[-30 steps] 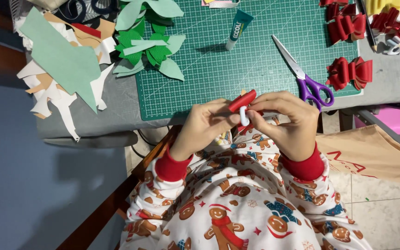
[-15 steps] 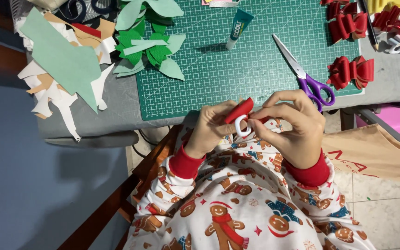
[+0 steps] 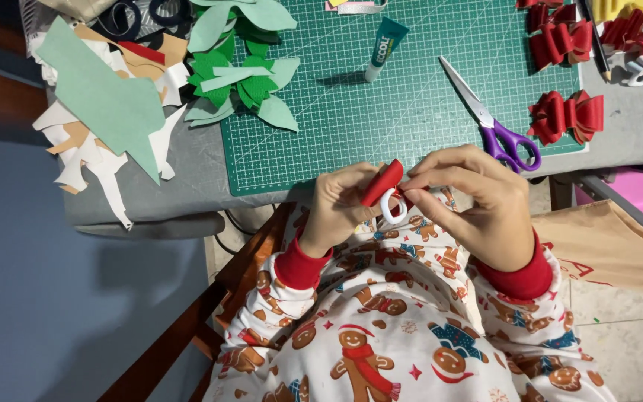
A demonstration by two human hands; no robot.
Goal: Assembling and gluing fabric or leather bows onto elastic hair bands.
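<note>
While grey table [image 3: 187,167] bears a green cutting mat [image 3: 411,112], tiled floor [image 3: 619,320] shows.

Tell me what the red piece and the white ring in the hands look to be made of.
Red piece: probably craft foam or felt, since it is matte, shows no shine and curls softly in the left hand. White ring: a thin strip looped round, likely the same sheet or paper, pinched by the right hand.

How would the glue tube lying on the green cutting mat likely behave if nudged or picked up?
The glue tube lies on its side on the cutting mat, so it cannot tip. Its round cap end might let it roll in an arc. It looks small, probably light and squeezable.
</note>
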